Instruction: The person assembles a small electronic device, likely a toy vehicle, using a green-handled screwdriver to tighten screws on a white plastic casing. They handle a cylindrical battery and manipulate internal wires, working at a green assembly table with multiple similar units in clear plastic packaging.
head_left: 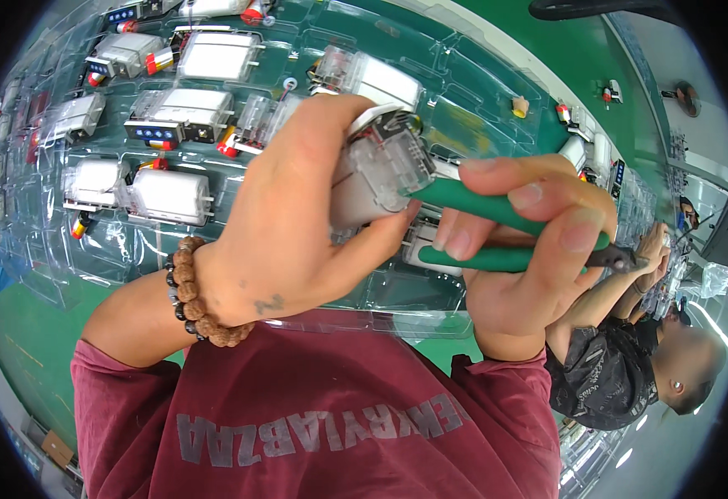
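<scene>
My left hand [276, 208] is closed around a small module with a clear plastic housing [387, 169] and a white-grey body, raised above the trays. In my right hand [538, 241] is a pair of green-handled pliers [497, 209]; its dark metal head points away to the right, past my fingers. The end of the upper handle reaches the clear housing of the module; whether it presses on it I cannot tell. Fingers of my right hand hide part of both handles.
Clear plastic trays [239, 170] cover the bench, holding several similar white modules [218, 56] with red and yellow parts. A small yellowish piece [520, 106] lies on the tray at the right. Farther right, a co-worker in a dark patterned shirt [601, 366] reaches toward the bench.
</scene>
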Tool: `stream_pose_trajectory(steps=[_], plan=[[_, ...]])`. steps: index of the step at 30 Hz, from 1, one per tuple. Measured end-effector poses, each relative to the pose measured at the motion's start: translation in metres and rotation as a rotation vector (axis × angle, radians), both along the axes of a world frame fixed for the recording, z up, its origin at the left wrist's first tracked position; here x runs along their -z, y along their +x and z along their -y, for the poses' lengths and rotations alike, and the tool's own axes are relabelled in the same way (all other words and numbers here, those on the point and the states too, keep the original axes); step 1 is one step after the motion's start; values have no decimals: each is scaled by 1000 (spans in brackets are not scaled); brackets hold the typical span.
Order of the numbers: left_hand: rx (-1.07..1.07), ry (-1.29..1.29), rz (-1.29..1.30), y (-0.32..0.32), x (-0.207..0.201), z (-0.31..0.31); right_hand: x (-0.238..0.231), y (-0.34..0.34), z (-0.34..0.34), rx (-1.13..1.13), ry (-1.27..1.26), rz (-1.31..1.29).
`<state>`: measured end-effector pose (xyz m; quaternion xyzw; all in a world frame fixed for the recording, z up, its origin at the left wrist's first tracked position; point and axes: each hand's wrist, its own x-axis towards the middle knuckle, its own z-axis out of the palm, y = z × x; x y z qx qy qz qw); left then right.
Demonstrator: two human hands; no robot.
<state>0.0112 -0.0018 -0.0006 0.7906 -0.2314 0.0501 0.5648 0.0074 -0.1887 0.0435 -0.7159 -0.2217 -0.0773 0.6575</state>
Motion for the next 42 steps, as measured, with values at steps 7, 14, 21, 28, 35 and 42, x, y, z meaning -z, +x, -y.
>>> stream_pose_trajectory(steps=[7,14,21,28,35,42], plan=[[25,-19,-49,2,-7,-3,4,2,2,-36,115,-77],[72,-88,-77,4,-7,-2,6,4,0,-77,132,-70],[70,-78,-98,4,-8,-2,7,3,0,-94,188,-75],[69,-64,-89,4,-9,-3,3,2,-2,-52,137,-77],[48,-40,-55,4,-8,-4,-5,-1,-10,5,35,-136],[54,-3,-29,3,-6,-7,-9,-1,-9,-6,-24,-171]])
